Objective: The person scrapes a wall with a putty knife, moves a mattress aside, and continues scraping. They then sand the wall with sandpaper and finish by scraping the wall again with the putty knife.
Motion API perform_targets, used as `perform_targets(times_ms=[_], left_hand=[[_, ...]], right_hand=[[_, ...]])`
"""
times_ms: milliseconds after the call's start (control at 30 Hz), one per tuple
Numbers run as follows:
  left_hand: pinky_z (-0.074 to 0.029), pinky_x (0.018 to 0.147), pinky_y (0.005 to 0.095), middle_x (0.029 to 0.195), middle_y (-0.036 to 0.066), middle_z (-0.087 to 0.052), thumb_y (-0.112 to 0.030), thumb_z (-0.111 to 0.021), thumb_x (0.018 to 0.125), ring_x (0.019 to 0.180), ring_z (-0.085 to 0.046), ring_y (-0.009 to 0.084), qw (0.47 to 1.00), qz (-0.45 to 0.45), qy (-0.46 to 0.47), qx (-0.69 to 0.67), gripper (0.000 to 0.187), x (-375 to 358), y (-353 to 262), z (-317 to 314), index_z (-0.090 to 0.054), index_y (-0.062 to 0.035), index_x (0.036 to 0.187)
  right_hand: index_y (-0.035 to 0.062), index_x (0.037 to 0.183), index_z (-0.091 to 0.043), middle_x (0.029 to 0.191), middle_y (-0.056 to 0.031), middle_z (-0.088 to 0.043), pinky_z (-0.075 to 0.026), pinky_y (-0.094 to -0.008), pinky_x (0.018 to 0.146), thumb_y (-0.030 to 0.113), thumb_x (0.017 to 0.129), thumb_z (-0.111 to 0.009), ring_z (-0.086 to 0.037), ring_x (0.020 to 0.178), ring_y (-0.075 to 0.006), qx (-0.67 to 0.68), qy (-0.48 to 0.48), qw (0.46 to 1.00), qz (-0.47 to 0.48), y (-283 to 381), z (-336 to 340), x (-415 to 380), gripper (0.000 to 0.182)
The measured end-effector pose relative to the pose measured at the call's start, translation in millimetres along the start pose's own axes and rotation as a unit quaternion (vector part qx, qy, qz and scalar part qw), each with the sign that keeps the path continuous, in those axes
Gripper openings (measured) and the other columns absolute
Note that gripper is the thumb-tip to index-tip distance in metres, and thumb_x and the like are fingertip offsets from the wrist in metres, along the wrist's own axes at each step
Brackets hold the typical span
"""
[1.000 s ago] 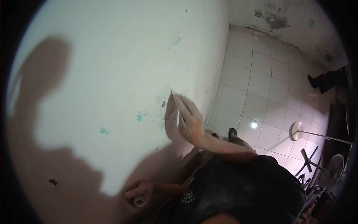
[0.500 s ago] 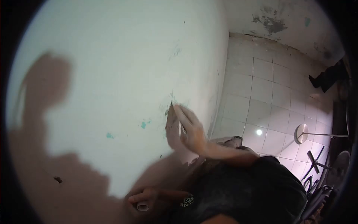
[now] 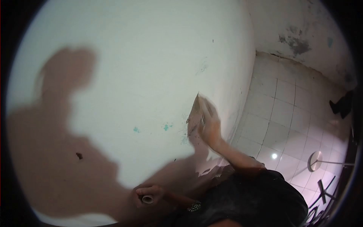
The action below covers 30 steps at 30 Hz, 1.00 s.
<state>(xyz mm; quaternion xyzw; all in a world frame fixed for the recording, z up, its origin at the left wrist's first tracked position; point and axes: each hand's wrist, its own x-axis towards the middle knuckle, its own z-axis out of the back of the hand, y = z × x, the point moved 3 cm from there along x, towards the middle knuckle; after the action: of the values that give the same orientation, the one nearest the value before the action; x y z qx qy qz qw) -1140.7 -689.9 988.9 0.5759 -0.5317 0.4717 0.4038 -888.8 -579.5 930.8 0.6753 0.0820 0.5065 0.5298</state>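
Observation:
My right hand (image 3: 210, 123) lies along the white wall (image 3: 143, 68), its fingers stretched out close together and slightly blurred. Their tips are right at the wall surface, beside the hand's dark shadow and some scuff marks (image 3: 184, 140). Whatever may be under the fingers is hidden. Lower down, close to my body, my left hand (image 3: 153, 192) is wrapped round a small pale roll (image 3: 147, 199), whose hollow round end faces me. Left of my right hand, small green patches (image 3: 166, 126) show on the wall.
My head and body cast a large shadow (image 3: 56, 132) over the wall's left part. Pale floor tiles (image 3: 253, 128) run along its base at right. A round metal stand base (image 3: 314, 161) and dark legs of furniture (image 3: 323, 193) stand there. The far wall has a dark stain (image 3: 297, 44).
My right hand has slid upward along the wall relative to the green patches. The whole view has shifted, while my left hand keeps hold of the roll.

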Motion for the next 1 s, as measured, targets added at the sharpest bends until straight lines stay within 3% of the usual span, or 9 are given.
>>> perform_targets(times_ms=[100, 233, 433, 533, 633, 733, 867, 900, 1000], left_hand=[[-0.044, 0.052, 0.0251, 0.080, 0.011, -0.057, -0.015, -0.056, 0.092, 0.064, -0.056, 0.0180, 1.000, -0.005, 0.001, -0.012, 0.021, 11.8, -4.1, -15.0, -0.051, 0.0040, 0.099], [-0.045, 0.053, 0.0263, 0.081, 0.011, -0.057, -0.016, -0.056, 0.091, 0.065, -0.056, 0.0189, 1.000, 0.005, -0.007, -0.028, 0.021, 31.1, -3.1, -23.4, -0.052, 0.0031, 0.099], [-0.046, 0.056, 0.0280, 0.083, 0.012, -0.058, -0.017, -0.056, 0.090, 0.068, -0.057, 0.0201, 0.992, -0.007, 0.006, -0.125, 0.021, 64.9, -17.3, -51.0, -0.054, 0.0018, 0.099], [-0.046, 0.057, 0.0288, 0.084, 0.012, -0.059, -0.018, -0.056, 0.089, 0.069, -0.058, 0.0208, 0.984, 0.025, 0.060, -0.168, 0.022, 17.4, -23.5, -37.1, -0.054, 0.0012, 0.099], [-0.046, 0.058, 0.0297, 0.084, 0.012, -0.059, -0.018, -0.056, 0.088, 0.071, -0.058, 0.0214, 0.957, 0.066, 0.146, -0.243, 0.022, -28.4, -44.3, -24.0, -0.055, 0.0005, 0.100], [-0.047, 0.060, 0.0306, 0.085, 0.012, -0.060, -0.019, -0.056, 0.088, 0.072, -0.059, 0.0220, 0.874, 0.121, 0.292, -0.368, 0.022, -71.7, -83.4, -21.1, -0.056, -0.0001, 0.100], [-0.047, 0.061, 0.0317, 0.086, 0.013, -0.061, -0.020, -0.057, 0.087, 0.074, -0.059, 0.0228, 0.676, 0.146, 0.507, -0.514, 0.023, -131.2, -141.3, 6.9, -0.057, -0.0010, 0.100], [-0.047, 0.062, 0.0320, 0.087, 0.013, -0.061, -0.020, -0.057, 0.086, 0.074, -0.059, 0.0230, 0.624, 0.130, 0.552, -0.537, 0.023, -140.7, -154.7, 16.1, -0.058, -0.0012, 0.100], [-0.047, 0.063, 0.0328, 0.088, 0.013, -0.061, -0.021, -0.057, 0.086, 0.075, -0.060, 0.0237, 0.490, 0.058, 0.655, -0.572, 0.024, -167.4, -177.5, 40.4, -0.058, -0.0018, 0.100]], right_hand=[[-0.0035, 0.136, -0.039, 0.130, -0.0278, -0.044, -0.037, -0.0425, 0.103, -0.015, 0.071, -0.048, -0.043, 0.119, -0.0433, -0.022, -0.023, 0.999, 0.002, -15.2, 1.2, 30.3, 0.067], [-0.0039, 0.135, -0.040, 0.133, -0.0284, -0.041, -0.036, -0.0455, 0.104, -0.014, 0.070, -0.051, -0.039, 0.125, -0.0437, -0.010, 0.039, 0.999, -0.008, -3.6, -15.8, -42.5, 0.067], [-0.0015, 0.134, -0.043, 0.133, -0.0198, -0.047, -0.031, -0.0462, 0.108, -0.018, 0.066, -0.046, -0.038, 0.128, -0.0440, -0.051, 0.017, 0.998, 0.016, 2.8, -0.1, -7.0, 0.070], [-0.0029, 0.136, -0.039, 0.139, -0.0207, -0.041, -0.029, -0.0498, 0.109, -0.017, 0.064, -0.054, -0.034, 0.130, -0.0457, -0.088, 0.063, 0.993, 0.054, 0.6, -3.9, -38.7, 0.075], [-0.0031, 0.136, -0.040, 0.137, -0.0214, -0.043, -0.029, -0.0482, 0.109, -0.013, 0.068, -0.054, -0.035, 0.129, -0.0437, -0.023, 0.063, 0.998, -0.002, 2.0, -19.0, -58.3, 0.070], [-0.0046, 0.132, -0.042, 0.138, -0.0234, -0.040, -0.032, -0.0441, 0.107, -0.007, 0.075, -0.051, -0.038, 0.127, -0.0420, -0.045, 0.025, 0.999, 0.002, -23.3, -22.6, -16.8, 0.059], [0.0001, 0.131, -0.046, 0.134, -0.0215, -0.046, -0.037, -0.0412, 0.104, -0.005, 0.079, -0.047, -0.043, 0.124, -0.0384, 0.107, 0.052, 0.987, -0.105, -37.2, 10.5, -10.0, 0.052], [0.0001, 0.131, -0.046, 0.134, -0.0215, -0.046, -0.037, -0.0412, 0.104, -0.005, 0.079, -0.047, -0.043, 0.124, -0.0384, 0.087, 0.008, 0.989, -0.117, -48.4, 35.1, -22.4, 0.052], [0.0030, 0.134, -0.044, 0.133, -0.0227, -0.046, -0.039, -0.0412, 0.101, -0.008, 0.074, -0.045, -0.046, 0.121, -0.0386, -0.071, 0.091, 0.981, -0.153, -137.3, 82.4, -114.0, 0.060]])
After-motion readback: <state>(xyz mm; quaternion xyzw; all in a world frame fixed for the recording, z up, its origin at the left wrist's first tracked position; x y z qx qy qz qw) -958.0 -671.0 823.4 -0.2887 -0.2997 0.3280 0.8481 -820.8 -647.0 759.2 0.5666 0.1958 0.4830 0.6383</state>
